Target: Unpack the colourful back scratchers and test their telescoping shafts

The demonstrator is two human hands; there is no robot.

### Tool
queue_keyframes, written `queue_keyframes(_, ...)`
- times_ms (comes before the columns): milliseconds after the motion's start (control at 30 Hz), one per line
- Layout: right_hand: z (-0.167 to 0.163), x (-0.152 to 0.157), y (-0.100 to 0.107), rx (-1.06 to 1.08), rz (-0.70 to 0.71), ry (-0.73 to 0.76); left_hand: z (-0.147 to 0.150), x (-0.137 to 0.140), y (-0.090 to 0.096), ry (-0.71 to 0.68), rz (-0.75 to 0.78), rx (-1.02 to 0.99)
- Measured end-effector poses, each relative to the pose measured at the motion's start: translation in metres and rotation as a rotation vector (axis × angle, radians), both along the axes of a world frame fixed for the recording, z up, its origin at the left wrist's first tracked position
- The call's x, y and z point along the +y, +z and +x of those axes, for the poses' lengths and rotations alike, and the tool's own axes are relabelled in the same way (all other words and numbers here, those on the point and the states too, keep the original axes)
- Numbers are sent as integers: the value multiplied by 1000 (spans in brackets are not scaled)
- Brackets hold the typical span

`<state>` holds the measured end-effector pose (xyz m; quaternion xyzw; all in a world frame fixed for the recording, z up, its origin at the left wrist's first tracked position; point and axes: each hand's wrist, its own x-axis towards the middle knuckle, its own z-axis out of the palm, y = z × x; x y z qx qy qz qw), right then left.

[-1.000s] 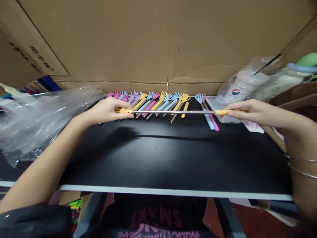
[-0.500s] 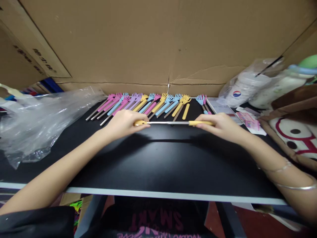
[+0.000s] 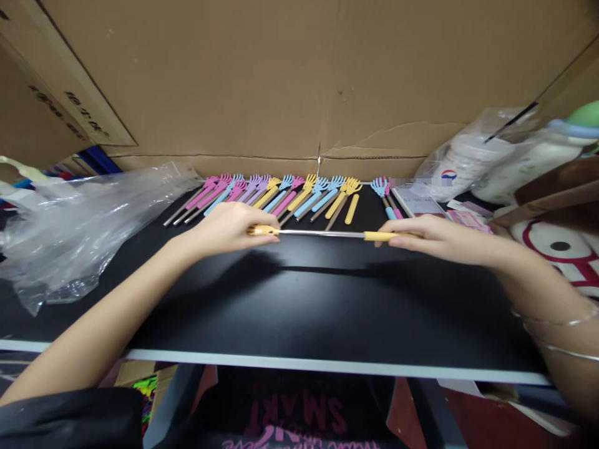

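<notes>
A yellow back scratcher (image 3: pixel 322 233) with a thin metal rod is held level above the black table, between both hands. My left hand (image 3: pixel 229 227) is closed round its yellow head, hiding most of the claw. Its yellow handle is in the grip of my right hand (image 3: pixel 430 237), whose fingers are closed on the outer end. Behind them lies a row of back scratchers (image 3: pixel 281 196) in pink, blue, purple and yellow, claws toward the cardboard. A loose yellow handle (image 3: pixel 352 209) lies at the row's right end.
Two more back scratchers (image 3: pixel 386 198) lie apart at right, beside a phone-like flat object (image 3: pixel 418 201). A clear plastic bag (image 3: pixel 88 218) covers the left side. A white cup (image 3: pixel 461 165) and a plush-like item (image 3: pixel 556 249) stand right. Cardboard (image 3: pixel 281 81) walls the back.
My right hand has moved to the right with the handle, and the visible metal rod is slightly longer. My left hand has shifted slightly left, still on the head.
</notes>
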<state>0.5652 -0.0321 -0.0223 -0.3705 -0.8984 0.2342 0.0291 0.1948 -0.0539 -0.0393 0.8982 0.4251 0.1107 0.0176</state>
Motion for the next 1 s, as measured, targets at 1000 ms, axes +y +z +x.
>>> queue_keyframes(1000,-14,-5,-7,25,103,17,14,-8,-7,-28,94,3)
